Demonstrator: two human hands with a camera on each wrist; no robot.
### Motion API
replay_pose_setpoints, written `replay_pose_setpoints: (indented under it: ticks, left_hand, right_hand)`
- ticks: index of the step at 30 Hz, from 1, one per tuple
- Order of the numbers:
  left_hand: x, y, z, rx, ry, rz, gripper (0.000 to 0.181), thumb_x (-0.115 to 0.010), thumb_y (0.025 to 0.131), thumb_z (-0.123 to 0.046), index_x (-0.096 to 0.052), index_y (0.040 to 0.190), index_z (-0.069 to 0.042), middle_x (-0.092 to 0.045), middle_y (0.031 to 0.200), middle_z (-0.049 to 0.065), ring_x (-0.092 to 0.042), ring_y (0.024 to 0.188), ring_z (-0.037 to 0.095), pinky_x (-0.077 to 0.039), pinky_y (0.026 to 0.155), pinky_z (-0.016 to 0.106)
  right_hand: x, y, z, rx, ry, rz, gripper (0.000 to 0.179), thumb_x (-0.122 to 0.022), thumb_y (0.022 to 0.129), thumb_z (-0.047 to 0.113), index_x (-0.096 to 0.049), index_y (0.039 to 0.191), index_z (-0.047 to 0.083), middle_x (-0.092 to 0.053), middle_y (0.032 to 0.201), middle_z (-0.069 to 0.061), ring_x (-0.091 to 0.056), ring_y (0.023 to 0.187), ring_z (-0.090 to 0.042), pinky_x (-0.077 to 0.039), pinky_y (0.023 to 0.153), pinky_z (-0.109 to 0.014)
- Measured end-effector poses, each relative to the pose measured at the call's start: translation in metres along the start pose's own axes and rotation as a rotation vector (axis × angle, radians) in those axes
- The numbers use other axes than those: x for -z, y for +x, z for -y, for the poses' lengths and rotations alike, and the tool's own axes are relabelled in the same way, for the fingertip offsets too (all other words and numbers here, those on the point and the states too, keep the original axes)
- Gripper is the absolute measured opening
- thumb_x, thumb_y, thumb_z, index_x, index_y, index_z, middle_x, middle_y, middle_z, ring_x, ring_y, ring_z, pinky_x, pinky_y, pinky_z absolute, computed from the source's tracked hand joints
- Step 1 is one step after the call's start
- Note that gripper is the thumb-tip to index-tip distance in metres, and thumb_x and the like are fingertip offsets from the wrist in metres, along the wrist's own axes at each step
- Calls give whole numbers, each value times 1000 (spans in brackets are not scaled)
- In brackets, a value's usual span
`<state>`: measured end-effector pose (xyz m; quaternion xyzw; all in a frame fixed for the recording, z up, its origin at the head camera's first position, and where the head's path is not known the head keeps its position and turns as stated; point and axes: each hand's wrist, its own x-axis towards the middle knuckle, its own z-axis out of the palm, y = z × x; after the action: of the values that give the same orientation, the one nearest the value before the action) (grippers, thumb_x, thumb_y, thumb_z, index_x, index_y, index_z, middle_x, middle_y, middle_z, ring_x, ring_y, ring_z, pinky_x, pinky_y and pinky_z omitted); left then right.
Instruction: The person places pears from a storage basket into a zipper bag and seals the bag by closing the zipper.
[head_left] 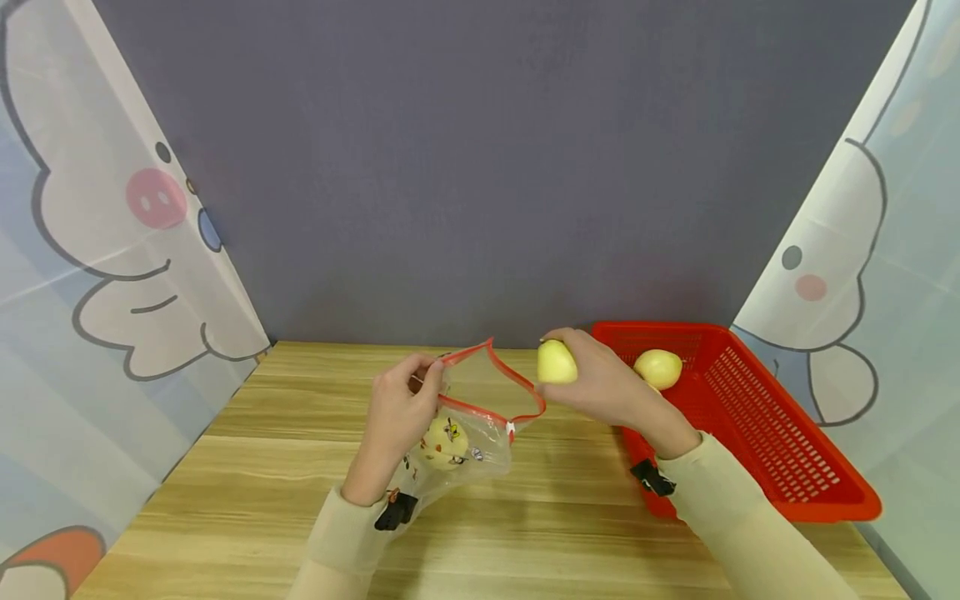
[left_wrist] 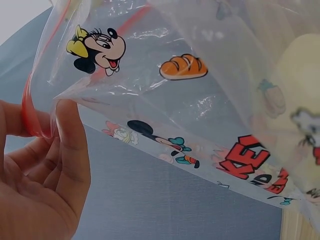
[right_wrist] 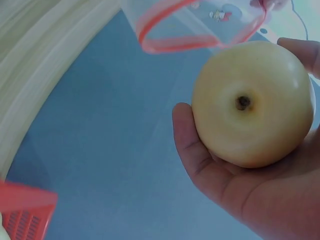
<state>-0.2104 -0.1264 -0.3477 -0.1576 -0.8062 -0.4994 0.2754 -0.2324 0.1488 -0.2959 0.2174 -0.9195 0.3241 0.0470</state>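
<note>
Pinching the red rim (head_left: 480,410) of a clear printed bag (head_left: 489,457) between thumb and curled fingers of the left hand (head_left: 405,404), at 9 o'clock of the gaping mouth. Probably gripping there, at the edge, to hold the mouth spread and leave the 3 o'clock side unblocked. Curling fingers and thumb of the right hand (head_left: 600,383) round a pale yellow fruit (head_left: 557,363), near the mouth at about 2 o'clock. Cupping from one side, by the right wrist view, with the dimpled end left bare, likely for a steady yet gentle hold. Cannot tell whether touching the rim.

Seeing another fruit (head_left: 442,442) through the plastic, at 7 o'clock from the mouth, perhaps weighing the bag down. Finding a white slider (head_left: 512,428) at 5 o'clock on the rim, as a parted seal would call for.

Finding a red basket (head_left: 723,408) at 4 o'clock, likely set there for the right hand's easy reach. Spotting a basket fruit (head_left: 662,367) at the basket's 10 o'clock end.

Working over a wooden table (head_left: 300,450), facing a dark panel (head_left: 480,167) at 12 o'clock.
</note>
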Motion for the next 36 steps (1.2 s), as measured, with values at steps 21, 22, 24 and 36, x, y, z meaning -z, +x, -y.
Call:
replay_pose_setpoints:
  ticks: [21,22,24,36]
  left_hand:
    - [1,-1,-2,15,2,11,14,-64,101,-13,-73,95,-5,-65,72,1,-58,50,9,-49,43,29]
    - [1,-1,-2,12,4,10,14,-64,101,-13,-73,95,-4,-65,72,1,-58,50,9,-49,43,29]
    - [1,-1,-2,6,8,7,15,-64,101,-12,-73,96,-3,-65,72,1,-58,50,9,-49,43,29]
    - [0,-1,0,-6,5,3,15,-64,101,-13,-73,95,-2,-65,71,1,-58,50,9,-48,43,29]
  right_hand:
    - [-33,9,13,36,33,-19,63,-75,80,33,-55,136,12,-58,127,-6,-59,90,-21,-53,70,-34]
    - [-34,9,14,41,36,-19,63,-75,80,32,-55,137,11,-58,127,-7,-59,89,-21,-53,70,-34]
    - [-37,11,13,51,37,-17,64,-74,80,31,-55,137,10,-58,128,-8,-59,89,-21,-53,69,-34]
    - [-52,16,16,42,69,4,68,-77,80,30,-52,140,10,-56,127,-7,-58,92,-22,-54,67,-33]
